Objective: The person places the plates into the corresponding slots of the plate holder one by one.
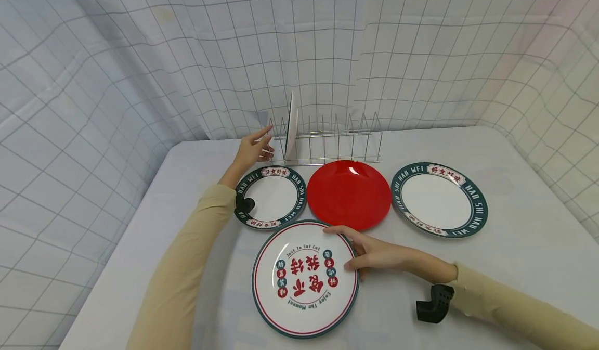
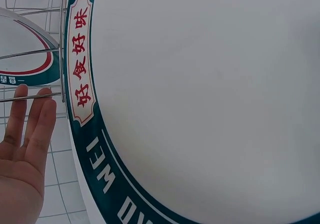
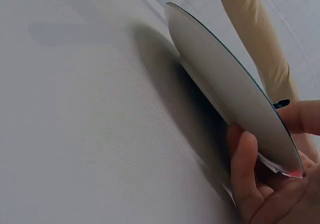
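My right hand (image 1: 374, 254) grips the right edge of a white plate (image 1: 306, 313) with red characters and a green rim, thumb on top and fingertips (image 3: 245, 149) underneath. In the right wrist view this plate's underside stands off the table, with a shadow below. At the left end of a wire dish rack (image 1: 327, 161) is my left hand (image 1: 251, 150), fingers extended, holding nothing. Its fingertips (image 2: 46, 111) meet or overlap the rack's wire; contact cannot be told. One plate (image 1: 291, 126) stands upright in the rack, just right of that hand.
A green-rimmed white plate (image 1: 273, 199) lies below my left forearm's wrist. Beside it are a red plate (image 1: 348, 194) and, at the right, another green-rimmed plate (image 1: 437, 199). All lie on the white table (image 1: 524, 183) before the rack. Grid-patterned cloth (image 1: 323, 38) hangs behind.
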`<state>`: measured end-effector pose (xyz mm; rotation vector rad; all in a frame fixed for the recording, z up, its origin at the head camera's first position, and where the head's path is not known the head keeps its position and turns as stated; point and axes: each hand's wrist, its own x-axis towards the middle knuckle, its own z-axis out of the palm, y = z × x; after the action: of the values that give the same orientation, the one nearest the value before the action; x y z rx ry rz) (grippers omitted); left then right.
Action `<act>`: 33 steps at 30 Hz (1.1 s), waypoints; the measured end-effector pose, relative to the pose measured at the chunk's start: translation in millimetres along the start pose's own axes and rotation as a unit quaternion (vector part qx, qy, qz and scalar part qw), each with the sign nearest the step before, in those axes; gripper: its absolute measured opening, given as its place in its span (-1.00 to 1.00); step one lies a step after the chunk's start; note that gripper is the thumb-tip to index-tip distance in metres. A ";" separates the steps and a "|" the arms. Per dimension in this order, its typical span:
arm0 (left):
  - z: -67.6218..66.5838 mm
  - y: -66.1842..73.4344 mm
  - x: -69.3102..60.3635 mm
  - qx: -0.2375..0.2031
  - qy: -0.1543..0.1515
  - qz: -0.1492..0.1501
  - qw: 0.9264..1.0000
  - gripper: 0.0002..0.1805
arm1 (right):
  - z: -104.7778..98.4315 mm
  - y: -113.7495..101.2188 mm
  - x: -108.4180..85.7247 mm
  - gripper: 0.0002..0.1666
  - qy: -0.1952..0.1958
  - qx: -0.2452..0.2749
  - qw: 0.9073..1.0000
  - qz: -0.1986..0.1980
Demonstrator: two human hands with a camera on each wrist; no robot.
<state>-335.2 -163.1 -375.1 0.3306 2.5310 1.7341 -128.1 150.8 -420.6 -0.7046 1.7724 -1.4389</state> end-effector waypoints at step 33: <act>-0.2 -0.3 -1.8 0.015 -0.003 0.023 1.000 -0.48 | -24.7 -11.6 -22.3 -0.20 0.109 0.067 0.989 -0.075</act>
<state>-333.5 -163.7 -375.5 0.3999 2.5665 1.7099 -135.7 179.9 -402.3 -0.6418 1.7953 -1.7769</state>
